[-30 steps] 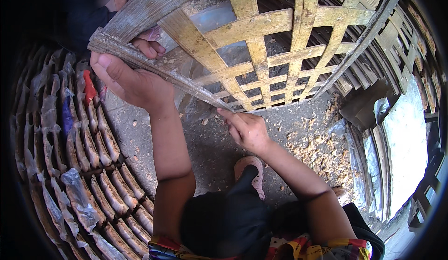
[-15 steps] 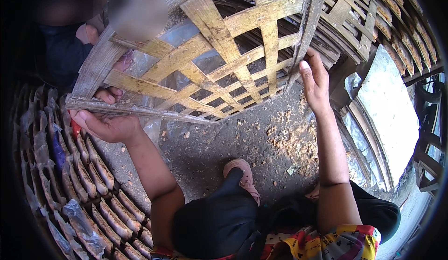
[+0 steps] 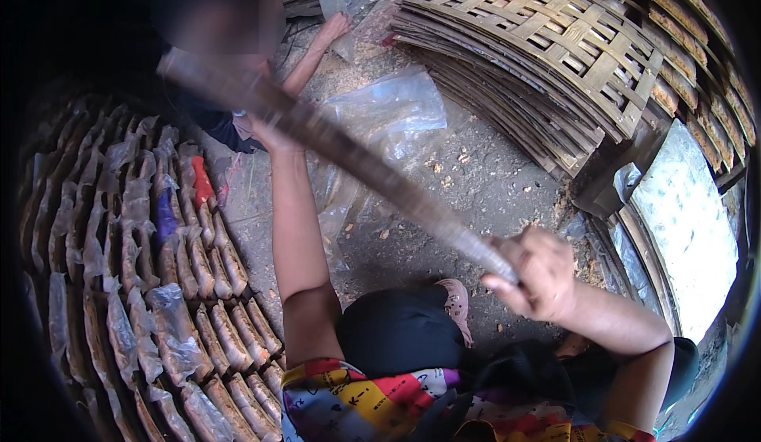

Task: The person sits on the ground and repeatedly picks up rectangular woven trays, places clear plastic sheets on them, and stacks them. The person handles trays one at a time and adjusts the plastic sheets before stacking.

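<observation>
Two hands held one long bamboo strip point(image 3: 380, 176): right hand point(image 3: 539, 275) clenched its four-o'clock end, left hand point(image 3: 273, 129) gripped toward ten o'clock.

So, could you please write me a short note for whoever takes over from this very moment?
Left hand: gripping the far end of the long flat bamboo piece, seen edge-on and blurred.
Right hand: gripping its near end.
The piece is held in the air, slanting across the dirt floor.
Stacked woven bamboo lattice panels lie upper right; rows of plastic-wrapped brown blocks lie left.
Done or left: cannot tell.
</observation>
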{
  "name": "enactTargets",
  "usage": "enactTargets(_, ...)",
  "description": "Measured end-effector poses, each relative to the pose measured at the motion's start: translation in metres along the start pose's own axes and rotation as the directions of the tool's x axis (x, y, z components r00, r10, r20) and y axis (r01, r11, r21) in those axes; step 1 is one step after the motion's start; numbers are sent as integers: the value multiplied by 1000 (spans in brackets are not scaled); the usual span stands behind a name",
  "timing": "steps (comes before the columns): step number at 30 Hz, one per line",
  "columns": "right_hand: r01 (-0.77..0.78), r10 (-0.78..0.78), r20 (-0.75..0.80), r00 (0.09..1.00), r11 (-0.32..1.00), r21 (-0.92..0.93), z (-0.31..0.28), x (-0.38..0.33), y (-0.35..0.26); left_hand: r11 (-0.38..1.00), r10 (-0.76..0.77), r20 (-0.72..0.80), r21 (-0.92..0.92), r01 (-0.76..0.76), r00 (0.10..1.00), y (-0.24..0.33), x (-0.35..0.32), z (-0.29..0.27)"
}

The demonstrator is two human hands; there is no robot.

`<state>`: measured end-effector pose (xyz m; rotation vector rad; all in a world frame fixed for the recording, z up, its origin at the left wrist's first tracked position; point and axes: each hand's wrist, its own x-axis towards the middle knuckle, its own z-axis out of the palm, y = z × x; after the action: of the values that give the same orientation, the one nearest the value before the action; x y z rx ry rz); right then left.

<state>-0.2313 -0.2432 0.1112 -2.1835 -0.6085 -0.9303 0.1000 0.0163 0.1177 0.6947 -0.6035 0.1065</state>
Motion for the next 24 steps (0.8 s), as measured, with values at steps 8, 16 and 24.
enactTargets(8,259,-262,-55,963,964,-68,74,-17,-65,869,-5,706,-348,353,709,3,81,-17)
enactTargets(16,282,-290,-148,946,957,-72,67,-18,-66,935,-30,651,-250,251,759,50,103,41)
enactTargets(24,61,23,-504,863,987,151,-29,56,-29,998,23,511,-61,10,859,170,170,122)
